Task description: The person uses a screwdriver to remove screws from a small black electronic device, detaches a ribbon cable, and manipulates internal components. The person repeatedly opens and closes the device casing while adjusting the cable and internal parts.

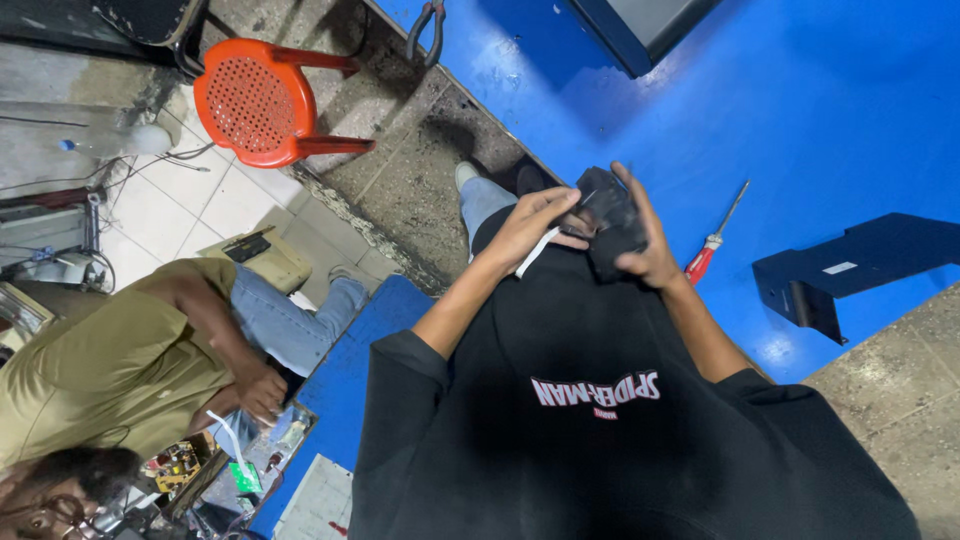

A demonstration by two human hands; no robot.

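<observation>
The screwdriver (712, 240) lies on the floor panel (800, 100) and serves as the landmark. Just to its left, the right hand (650, 245) and the left hand (525, 228) meet around a small dark part (612, 215), held above the person's lap; the left hand is the farther from the screwdriver. To the screwdriver's right, a metal bracket (850, 270) rests on the same panel. Above and left of the screwdriver, a box-shaped housing (640, 30) stands at the panel's top edge. Far left of the screwdriver, past the concrete step (420, 150), a plastic chair (262, 100) lies tipped on the tiled floor. Lower left, well apart from the screwdriver, a second person (130, 370) sits over a circuit board (180, 465).
</observation>
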